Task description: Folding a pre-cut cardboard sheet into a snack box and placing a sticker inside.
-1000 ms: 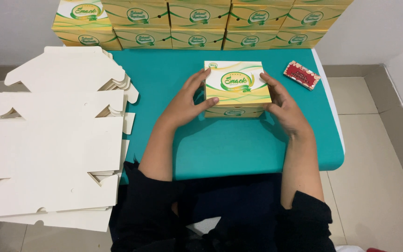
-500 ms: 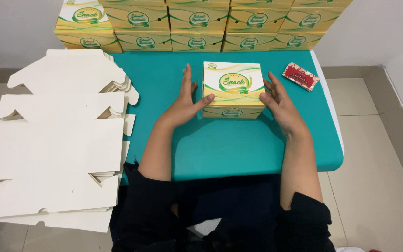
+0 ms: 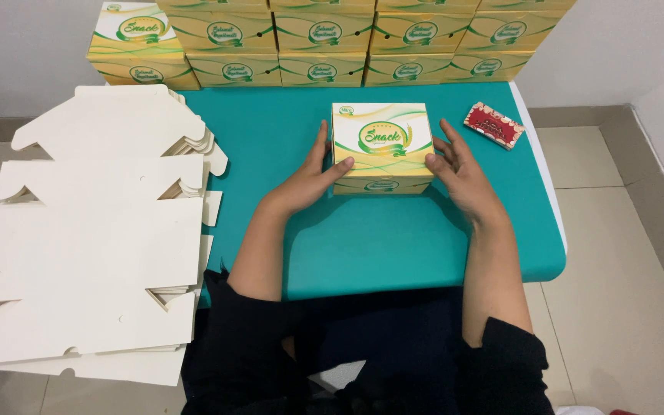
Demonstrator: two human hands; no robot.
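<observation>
A closed yellow-and-white snack box (image 3: 382, 146) is clamped between the left hand (image 3: 309, 180) and the right hand (image 3: 461, 173), fingers spread flat against its sides, left thumb on the lid. The box rests mid-desk on the teal desk (image 3: 363, 246). A small red packet (image 3: 493, 125) lies to the right. Flat white box blanks (image 3: 94, 246) are stacked at left; finished boxes (image 3: 324, 46) are piled along the far edge.
</observation>
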